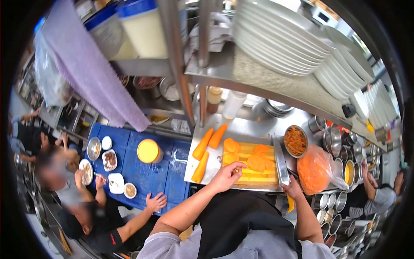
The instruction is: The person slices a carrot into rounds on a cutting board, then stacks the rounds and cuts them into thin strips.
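My right hand is closed round a large knife. Its wide blade points away from me along the right edge of a yellow cutting board, and its yellow handle shows below my fingers. Over the board's left side is my left hand, fingers loosely curled and a little apart, with nothing visible in them. Flat orange carrot slices lie just beyond its fingertips. More cut carrot pieces rest at the board's far left. Several whole peeled carrots lie left of the board.
Shredded carrot fills a metal bowl; beside it sits a plastic bag of orange shreds. Plate stacks stand on the shelf overhead. On the left, a co-worker eats at a blue surface, one hand resting there near a yellow-lidded tub.
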`<move>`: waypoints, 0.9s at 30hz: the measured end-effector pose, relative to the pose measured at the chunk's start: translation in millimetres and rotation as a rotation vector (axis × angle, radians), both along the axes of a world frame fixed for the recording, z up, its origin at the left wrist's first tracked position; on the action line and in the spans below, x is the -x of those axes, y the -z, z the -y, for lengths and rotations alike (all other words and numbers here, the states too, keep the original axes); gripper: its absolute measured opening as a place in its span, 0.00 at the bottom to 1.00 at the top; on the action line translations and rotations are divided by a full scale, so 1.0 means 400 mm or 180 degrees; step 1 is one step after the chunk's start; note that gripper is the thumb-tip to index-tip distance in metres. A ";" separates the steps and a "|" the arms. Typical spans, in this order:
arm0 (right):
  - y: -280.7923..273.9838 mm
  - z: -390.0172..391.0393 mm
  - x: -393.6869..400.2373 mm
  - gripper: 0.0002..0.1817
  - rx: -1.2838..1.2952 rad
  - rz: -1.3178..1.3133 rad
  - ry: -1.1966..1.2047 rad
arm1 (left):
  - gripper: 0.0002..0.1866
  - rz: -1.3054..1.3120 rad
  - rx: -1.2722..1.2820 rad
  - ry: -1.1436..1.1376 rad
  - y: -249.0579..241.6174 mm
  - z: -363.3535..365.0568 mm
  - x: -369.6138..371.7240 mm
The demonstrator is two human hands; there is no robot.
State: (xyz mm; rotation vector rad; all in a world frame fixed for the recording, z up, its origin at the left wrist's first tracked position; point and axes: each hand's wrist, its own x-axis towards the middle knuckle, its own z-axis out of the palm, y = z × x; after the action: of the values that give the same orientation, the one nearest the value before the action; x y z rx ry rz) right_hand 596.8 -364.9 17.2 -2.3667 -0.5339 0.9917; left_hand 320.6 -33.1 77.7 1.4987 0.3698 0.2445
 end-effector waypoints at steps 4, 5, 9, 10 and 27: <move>-0.044 -0.015 0.056 0.39 -0.0380 -0.0300 0.0081 | 0.15 -0.0255 -0.0300 0.0118 -0.032 0.006 -0.074; -0.034 -0.003 0.057 0.39 -0.0430 -0.0310 0.0145 | 0.15 -0.0265 -0.0349 0.0182 -0.032 0.011 -0.095; 0.002 -0.003 0.056 0.42 -0.0258 -0.0198 0.0173 | 0.14 -0.0278 -0.0642 0.0130 -0.006 0.009 -0.185; -0.016 -0.011 0.059 0.42 -0.0195 -0.0172 0.0213 | 0.16 -0.0317 -0.0884 0.0172 -0.010 0.007 -0.211; 0.098 0.032 0.007 0.27 -0.1303 -0.0996 0.0820 | 0.33 -0.1154 -0.3480 0.0913 0.117 0.048 -0.437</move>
State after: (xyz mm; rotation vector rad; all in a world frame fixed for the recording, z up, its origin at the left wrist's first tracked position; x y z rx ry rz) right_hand 593.8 -377.8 -22.1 -1.8220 -0.2707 0.9984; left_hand 495.2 -52.2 30.9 2.6642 0.3069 -0.0942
